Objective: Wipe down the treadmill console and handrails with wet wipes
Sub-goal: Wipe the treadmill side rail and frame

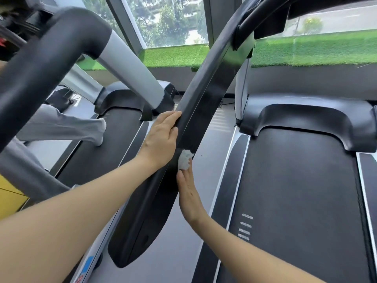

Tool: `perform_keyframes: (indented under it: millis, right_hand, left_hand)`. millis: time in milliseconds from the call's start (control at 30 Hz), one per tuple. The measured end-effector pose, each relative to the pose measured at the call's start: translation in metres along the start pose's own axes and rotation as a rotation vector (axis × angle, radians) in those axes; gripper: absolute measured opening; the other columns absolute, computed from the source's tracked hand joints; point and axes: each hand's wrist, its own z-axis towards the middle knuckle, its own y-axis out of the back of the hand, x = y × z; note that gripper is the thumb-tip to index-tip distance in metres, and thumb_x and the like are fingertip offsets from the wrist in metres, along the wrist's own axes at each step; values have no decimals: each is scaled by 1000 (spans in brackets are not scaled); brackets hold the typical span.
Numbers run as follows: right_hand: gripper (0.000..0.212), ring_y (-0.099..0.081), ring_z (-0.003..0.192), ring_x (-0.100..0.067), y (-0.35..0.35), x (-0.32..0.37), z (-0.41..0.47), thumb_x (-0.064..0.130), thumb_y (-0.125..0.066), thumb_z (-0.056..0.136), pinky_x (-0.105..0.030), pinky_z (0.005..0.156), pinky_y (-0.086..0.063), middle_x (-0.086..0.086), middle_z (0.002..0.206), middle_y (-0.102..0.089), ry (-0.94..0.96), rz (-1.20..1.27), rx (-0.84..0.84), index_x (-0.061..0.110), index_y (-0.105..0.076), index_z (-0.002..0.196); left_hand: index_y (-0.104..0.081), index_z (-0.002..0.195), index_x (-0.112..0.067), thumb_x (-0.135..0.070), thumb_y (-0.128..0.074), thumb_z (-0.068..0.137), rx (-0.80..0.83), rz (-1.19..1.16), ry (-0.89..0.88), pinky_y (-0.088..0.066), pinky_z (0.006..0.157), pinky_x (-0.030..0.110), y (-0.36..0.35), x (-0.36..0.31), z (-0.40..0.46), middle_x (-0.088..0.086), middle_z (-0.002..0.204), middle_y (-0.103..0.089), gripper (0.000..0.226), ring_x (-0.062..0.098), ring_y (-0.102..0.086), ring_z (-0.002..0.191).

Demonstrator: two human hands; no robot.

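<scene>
Handrail point(195, 127), black and slanting between two treadmill belts, mid-wipe. The left hand point(161, 137) grips its upper edge, fingers curled over the far side, apparently to steady it. The right hand point(188, 193), fingers straight and together, presses a crumpled wet wipe point(184, 159) flat against the rail's inner face just below, likely for firm, even contact.

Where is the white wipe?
The wet wipe is mid-frame, pressed by the right hand against the black handrail, just below the left hand.
</scene>
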Motion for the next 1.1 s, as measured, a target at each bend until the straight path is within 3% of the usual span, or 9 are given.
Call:
perform_keyframes:
  millis: [167, 233, 333, 433, 500, 633, 867, 1000, 1100]
  right_hand:
    - [45, 7, 137, 16, 29, 16, 54, 35, -21, 102, -2, 108, 1, 27, 151, 10, 91, 5, -81, 46, 4, 137]
    - [47, 2, 140, 11, 44, 17, 81, 35, -22, 104, -16, 116, -2, 21, 155, 4, 122, 9, -112, 38, -1, 145]
    - [59, -11, 143, -3, 67, 17, 122, 50, -22, 98, -38, 120, -13, 14, 156, -11, 115, -7, -170, 29, -7, 151]
    - [78, -16, 143, -9, 87, 31, 159, 72, -22, 79, -44, 118, -17, 7, 156, -16, -19, -22, -232, 29, -26, 143]
    - [78, -15, 144, -10, 97, 42, 178, 75, -22, 77, -44, 118, -16, 8, 157, -12, -42, -16, -255, 33, -25, 143]
    - [64, -2, 144, -4, 97, 59, 182, 58, -20, 94, -40, 120, -7, 15, 158, 3, 53, 5, -274, 35, 3, 150]
    - [54, 5, 136, 12, 55, 53, 111, 28, -22, 105, -10, 111, -1, 12, 157, 10, 199, -100, -146, 19, 4, 151]
    - [56, 10, 141, 6, 26, 29, 65, 28, -23, 103, -28, 120, 1, 12, 157, 12, 206, -116, -82, 19, 4, 151]
    - [58, 14, 140, 8, 4, 18, 30, 31, -25, 101, -31, 120, 2, 16, 156, 15, 180, -109, -37, 23, 3, 151]
  left_hand:
    - [-45, 139, -12, -7, -39, 99, -35, 16, -44, -15, 99, -4, -5, 4, 10, -6, 138, -42, 41, 3, -35, 127]
    - [-45, 139, -11, -8, -38, 100, -66, 8, -55, -18, 104, 1, -9, 5, 8, -8, 136, -42, 40, 4, -36, 127]
    - [-47, 138, -12, -14, -36, 99, -91, 15, -66, -22, 106, 6, -12, 6, 6, -8, 135, -44, 41, 2, -37, 126]
    - [-47, 138, -12, -19, -33, 96, -85, 29, -67, -19, 106, 4, -12, 4, 6, -9, 134, -44, 45, -1, -35, 125]
    - [-47, 138, -13, -21, -32, 96, -81, 44, -66, -19, 104, 2, -11, 3, 7, -9, 133, -43, 45, -3, -34, 122]
    - [-48, 137, -13, -20, -33, 96, -94, 54, -65, -16, 102, -1, -11, 4, 7, -7, 133, -45, 44, -4, -32, 120]
    - [-45, 138, -11, -10, -38, 100, -84, 36, -50, -21, 108, 10, -10, 3, 8, -2, 139, -44, 39, 9, -36, 129]
    - [-50, 134, -6, -4, -38, 98, -130, -47, 0, -24, 103, 5, -3, 5, -6, -1, 134, -46, 38, 6, -40, 122]
    - [-51, 133, -7, -3, -38, 98, -114, -74, 40, -21, 100, -1, 7, 15, -42, -5, 130, -46, 38, 2, -39, 120]
